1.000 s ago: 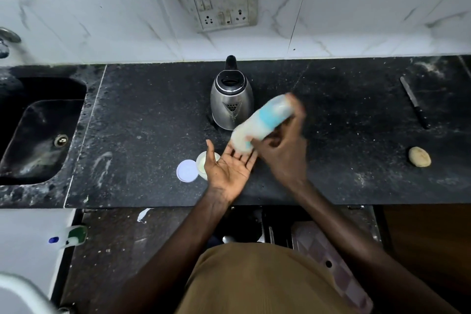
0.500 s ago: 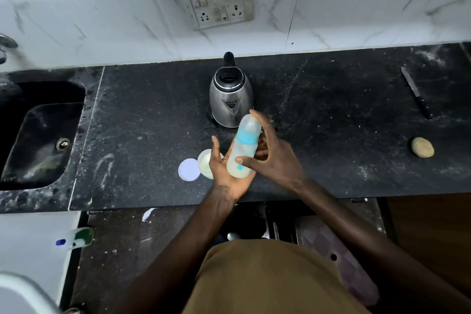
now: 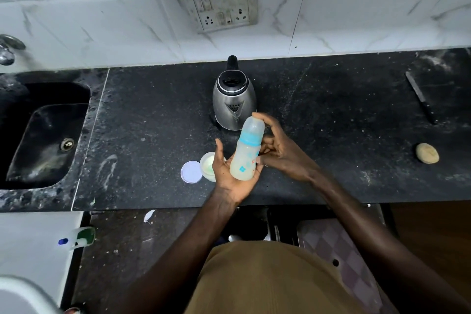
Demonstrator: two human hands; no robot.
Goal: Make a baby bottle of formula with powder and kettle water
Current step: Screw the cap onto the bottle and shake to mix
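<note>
At the lower centre of the frame, both forearms extend over the near edge of the black counter and meet at the baby bottle, which is held above the counter just below frame centre. The left hand lies palm up under the bottle's base, thumb upright on the bottle's left side and fingertips curled round its right side. The right hand comes in from the right and grips the upper half, one finger arched over the translucent cap. The long axis runs from the base, lowest in the frame, up and slightly right to the cap, which points toward the kettle. The blue collar is fitted and the contents look milky, so mixing appears to be the step in hand. The left hand is nearer the base and carries the weight; the right hand controls the cap end. Just left of the left hand, the open powder tub and its lid sit touching on the counter. Higher in the frame the kettle stands upright, spout toward the bottle. A socket plate hangs on the tiled wall above.
</note>
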